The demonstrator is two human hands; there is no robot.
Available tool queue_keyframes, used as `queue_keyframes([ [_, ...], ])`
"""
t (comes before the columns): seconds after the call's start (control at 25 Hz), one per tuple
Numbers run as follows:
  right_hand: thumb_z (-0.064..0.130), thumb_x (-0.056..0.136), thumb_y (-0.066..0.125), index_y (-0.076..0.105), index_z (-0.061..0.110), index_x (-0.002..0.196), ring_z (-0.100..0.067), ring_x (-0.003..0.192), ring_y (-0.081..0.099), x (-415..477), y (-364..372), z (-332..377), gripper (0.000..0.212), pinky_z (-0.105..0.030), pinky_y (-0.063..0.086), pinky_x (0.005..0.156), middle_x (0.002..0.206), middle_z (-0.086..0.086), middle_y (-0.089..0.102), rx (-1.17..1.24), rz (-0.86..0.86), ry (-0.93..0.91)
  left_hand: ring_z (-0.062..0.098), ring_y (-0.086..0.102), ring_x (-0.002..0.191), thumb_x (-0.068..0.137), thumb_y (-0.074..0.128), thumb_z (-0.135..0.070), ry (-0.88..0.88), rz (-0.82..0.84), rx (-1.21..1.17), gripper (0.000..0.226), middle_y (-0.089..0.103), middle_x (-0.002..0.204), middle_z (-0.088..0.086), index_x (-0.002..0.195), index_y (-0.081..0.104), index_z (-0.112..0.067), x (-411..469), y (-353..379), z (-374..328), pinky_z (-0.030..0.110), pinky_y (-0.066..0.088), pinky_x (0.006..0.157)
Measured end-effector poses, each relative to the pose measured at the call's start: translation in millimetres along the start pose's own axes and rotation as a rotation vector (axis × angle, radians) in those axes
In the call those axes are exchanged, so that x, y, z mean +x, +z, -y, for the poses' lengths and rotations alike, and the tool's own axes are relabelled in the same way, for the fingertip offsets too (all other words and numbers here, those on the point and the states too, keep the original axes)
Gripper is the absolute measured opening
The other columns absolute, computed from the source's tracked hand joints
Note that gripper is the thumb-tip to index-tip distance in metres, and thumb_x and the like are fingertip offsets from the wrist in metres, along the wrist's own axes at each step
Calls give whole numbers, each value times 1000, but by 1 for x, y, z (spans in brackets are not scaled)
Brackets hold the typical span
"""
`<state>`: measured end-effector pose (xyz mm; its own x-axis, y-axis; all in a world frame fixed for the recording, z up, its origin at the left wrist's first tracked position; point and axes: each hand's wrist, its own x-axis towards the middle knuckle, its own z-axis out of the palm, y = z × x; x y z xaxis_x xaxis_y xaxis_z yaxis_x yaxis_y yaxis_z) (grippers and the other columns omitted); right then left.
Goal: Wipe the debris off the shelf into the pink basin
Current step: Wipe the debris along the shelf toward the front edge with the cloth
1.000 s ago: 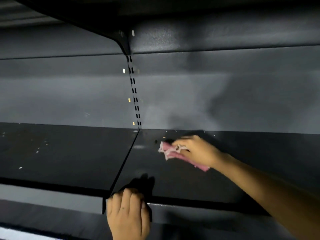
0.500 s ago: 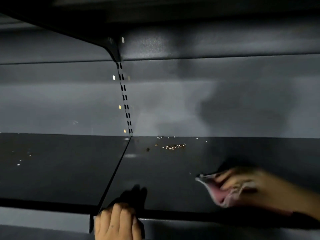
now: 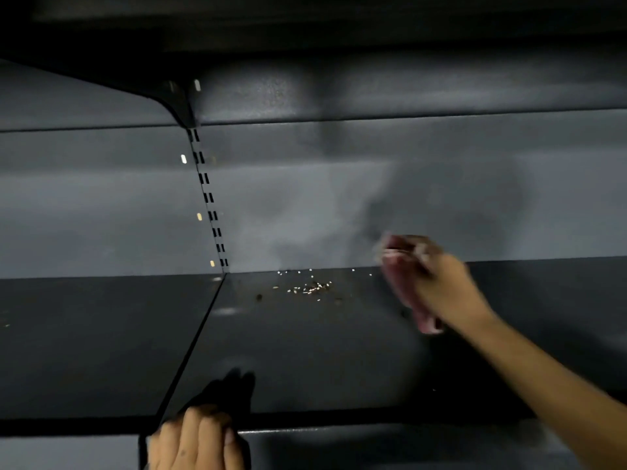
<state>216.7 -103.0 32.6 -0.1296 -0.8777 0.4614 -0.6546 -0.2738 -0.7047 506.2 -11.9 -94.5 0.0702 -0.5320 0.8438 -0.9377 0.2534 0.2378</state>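
Centre of frame: debris, a small cluster of pale and brown crumbs with a few stray specks behind it, lying near the rear of the dark shelf, just right of the seam between two shelf boards. Right of centre: right hand, motion-blurred, gripping a pink cloth hanging below the fingers; positioned to the right of the debris, near but not touching it. Bottom edge, left of centre: left hand, fingers curled over the front lip of the shelf at the seam, apparently gripping it; well apart from the debris, at the front. Left of centre: slotted upright on the grey back panel.
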Motion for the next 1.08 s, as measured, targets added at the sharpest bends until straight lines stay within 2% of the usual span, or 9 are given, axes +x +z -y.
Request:
queue_keyframes([
  [0.16, 9, 90, 53, 49, 16, 131, -26, 97, 58, -58, -52, -64, 42, -28, 44, 82, 119, -7, 58, -495, 231, 288, 18, 35, 58, 83, 37, -30, -13, -33, 41, 26, 68, 79, -7, 59, 49, -26, 5, -2, -4, 29, 27, 72],
  [0.32, 5, 82, 53, 40, 21, 137, -22, 127, 44, -63, 1, -52, 59, -33, 31, 112, 142, -5, 44, -614, 342, 34, 25, 37, 66, 78, 37, -29, -42, 97, 123, 19, 61, 72, 3, 65, 48, -21, 9, -10, -9, 32, 24, 64],
  [0.44, 10, 70, 66, 41, 9, 134, -23, 131, 38, -30, 69, -10, 69, -33, 25, 107, 139, -8, 45, -702, 448, -91, 27, 38, 68, 69, 41, -30, -17, 185, 210, 21, 57, 64, 7, 65, 55, -14, 17, -15, -16, 38, 22, 60],
  [0.56, -1, 71, 61, 55, 7, 120, -29, 119, 51, -8, 110, 34, 50, -32, 37, 100, 126, -13, 58, -511, 429, -78, 31, 50, 57, 70, 39, -25, -15, 278, 225, 26, 56, 59, 8, 62, 59, -9, 25, -21, -20, 37, 25, 59],
  [0.68, -9, 74, 53, 66, 14, 106, -25, 98, 66, 3, 84, 50, 41, -23, 47, 84, 105, -8, 71, -128, 196, -44, 30, 52, 53, 69, 39, -24, -16, 403, 149, 21, 53, 56, 4, 59, 54, -12, 31, -28, -22, 36, 34, 57],
  [0.76, 1, 77, 61, 68, 25, 93, -7, 75, 69, 3, 38, 46, 30, -5, 43, 65, 84, 8, 68, -70, 68, -150, 27, 55, 53, 67, 40, -26, -13, 493, 74, 18, 55, 56, 0, 58, 52, -16, 39, -30, -21, 31, 41, 49],
  [0.84, 20, 76, 66, 66, 38, 88, 3, 69, 63, -10, -10, 26, 21, 9, 35, 61, 80, 18, 61, -210, 177, -195, 23, 60, 61, 71, 40, -29, -31, 624, 36, 16, 61, 64, -4, 64, 51, -19, 53, -26, -18, 28, 43, 48],
  [0.92, 27, 70, 71, 60, 50, 80, 5, 74, 63, -36, -43, 0, 28, 8, 35, 68, 82, 21, 64, -386, 417, -129, 21, 61, 78, 81, 42, -32, -45, 739, 18, 10, 64, 83, -5, 77, 48, -23, 69, -18, -14, 29, 43, 59],
  [1.08, -1, 58, 82, 63, 44, 85, 10, 90, 62, -78, -44, -28, 55, -2, 43, 82, 95, 24, 66, -320, 606, -158, 21, 58, 93, 86, 45, -33, -59, 735, -53, 12, 62, 97, -2, 85, 48, -22, 77, -5, -9, 29, 41, 72],
])
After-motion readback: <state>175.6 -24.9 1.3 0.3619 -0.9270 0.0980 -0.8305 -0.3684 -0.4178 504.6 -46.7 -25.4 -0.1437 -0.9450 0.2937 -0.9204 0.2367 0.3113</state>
